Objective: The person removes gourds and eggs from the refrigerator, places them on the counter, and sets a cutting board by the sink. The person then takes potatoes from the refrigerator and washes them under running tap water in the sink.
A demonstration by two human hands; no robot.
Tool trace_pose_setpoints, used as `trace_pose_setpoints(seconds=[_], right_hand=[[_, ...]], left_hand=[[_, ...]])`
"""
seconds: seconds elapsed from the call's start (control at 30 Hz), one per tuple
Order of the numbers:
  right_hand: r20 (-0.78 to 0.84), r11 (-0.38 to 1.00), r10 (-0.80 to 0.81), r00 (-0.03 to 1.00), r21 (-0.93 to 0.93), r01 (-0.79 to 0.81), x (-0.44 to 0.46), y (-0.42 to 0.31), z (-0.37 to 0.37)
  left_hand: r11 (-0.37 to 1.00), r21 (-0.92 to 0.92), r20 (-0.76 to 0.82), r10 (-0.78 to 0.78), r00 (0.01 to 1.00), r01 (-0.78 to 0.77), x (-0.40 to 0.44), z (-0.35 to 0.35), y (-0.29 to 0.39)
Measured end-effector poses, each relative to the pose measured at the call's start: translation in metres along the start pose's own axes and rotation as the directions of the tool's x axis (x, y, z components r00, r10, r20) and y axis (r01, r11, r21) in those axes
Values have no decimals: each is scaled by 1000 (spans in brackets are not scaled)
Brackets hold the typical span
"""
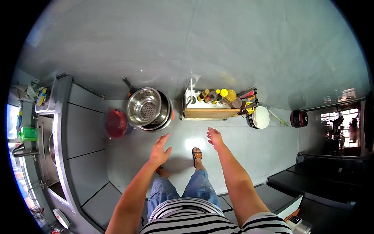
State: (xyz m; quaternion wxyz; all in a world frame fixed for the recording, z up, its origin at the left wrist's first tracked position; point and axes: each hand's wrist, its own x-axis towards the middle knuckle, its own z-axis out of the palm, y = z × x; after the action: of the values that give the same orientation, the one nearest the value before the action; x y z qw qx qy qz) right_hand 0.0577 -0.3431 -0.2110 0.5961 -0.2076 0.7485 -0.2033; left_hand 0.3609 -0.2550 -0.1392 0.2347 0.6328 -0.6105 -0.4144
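left hand [159, 151] and right hand [214, 137] hung loosely spread above the floor [249, 160], steel colander [144, 107] hid much of the cookware [168, 111] beneath, yellow-capped jars [222, 93] were blurred

The round, silver, perforated colander [144, 110] is polished metal — glossy and smooth. The long tan board [210, 114] looks wooden; the blue legwear [200, 187] is matt, creased denim cloth.

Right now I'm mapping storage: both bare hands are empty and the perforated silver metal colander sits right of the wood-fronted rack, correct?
The head view shows the silver metal colander left of the wood-fronted rack, not right; the left hand and right hand are empty.
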Motion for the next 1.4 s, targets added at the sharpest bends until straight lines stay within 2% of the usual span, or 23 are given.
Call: trace_pose_setpoints(seconds=[0.1, 0.23, 0.27, 0.4, 0.43, 0.53, 0.57, 0.6, 0.73, 0.8, 0.93, 1.0, 1.1, 1.2, 1.27, 1.3, 1.4], right_hand=[[-5, 995, 100, 995, 13, -100, 78, 16, -34], [-1, 976, 219, 976, 8, -219, 164, 2, -69], [-3, 971, 235, 972, 39, -235, 184, 2, -76], [-1, 941, 278, 961, 202, -272, 269, 5, -100], [4, 930, 288, 958, 238, -281, 291, 8, -104], [6, 882, 342, 940, 342, -323, 349, 15, -102], [23, 877, 311, 950, 380, -296, 363, 21, -99], [44, 818, 373, 927, 456, -350, 384, 28, -96], [-14, 780, 388, 922, 537, -320, 393, 17, -78], [58, 762, 235, 970, 608, -221, 400, 22, -73], [88, 721, 220, 971, 656, -223, 403, 29, -79], [68, 735, 215, 974, 646, -207, 388, 39, -78], [72, 718, 151, 986, 678, -159, 366, 65, -81], [72, 739, 181, 981, 648, -184, 327, 85, -89], [40, 779, 172, 984, 606, -161, 287, 91, -94], [77, 776, 144, 986, 609, -161, 271, 99, -100], [151, 787, 98, 984, 593, -170, 202, 111, -120]], left_hand=[[998, 24, 86, -64, 994, 62, 33, 46, 8], [985, 29, 162, -175, 971, 173, 114, 123, 27], [978, 20, 182, -207, 961, 207, 130, 143, 29], [987, -7, 134, -156, 979, 158, 176, 216, 10], [981, -65, 129, -172, 977, 181, 180, 224, 11], [973, -52, 160, -214, 964, 225, 180, 242, 6], [963, -59, 166, -250, 954, 263, 179, 246, 3], [956, -60, 176, -272, 946, 286, 177, 250, -2], [921, -109, 220, -343, 913, 373, 173, 257, -19], [916, -123, 214, -352, 911, 383, 170, 262, -25], [893, -175, 179, -385, 905, 415, 165, 268, -27], [884, -201, 172, -391, 904, 421, 159, 269, -25], [886, -138, 191, -415, 890, 443, 150, 268, -28], [870, -230, 147, -411, 900, 435, 141, 261, -30], [870, -220, 124, -425, 897, 442, 127, 255, -35], [869, -217, 112, -430, 896, 445, 120, 250, -40], [929, -54, -153, -370, 917, 366, 88, 236, -59]])
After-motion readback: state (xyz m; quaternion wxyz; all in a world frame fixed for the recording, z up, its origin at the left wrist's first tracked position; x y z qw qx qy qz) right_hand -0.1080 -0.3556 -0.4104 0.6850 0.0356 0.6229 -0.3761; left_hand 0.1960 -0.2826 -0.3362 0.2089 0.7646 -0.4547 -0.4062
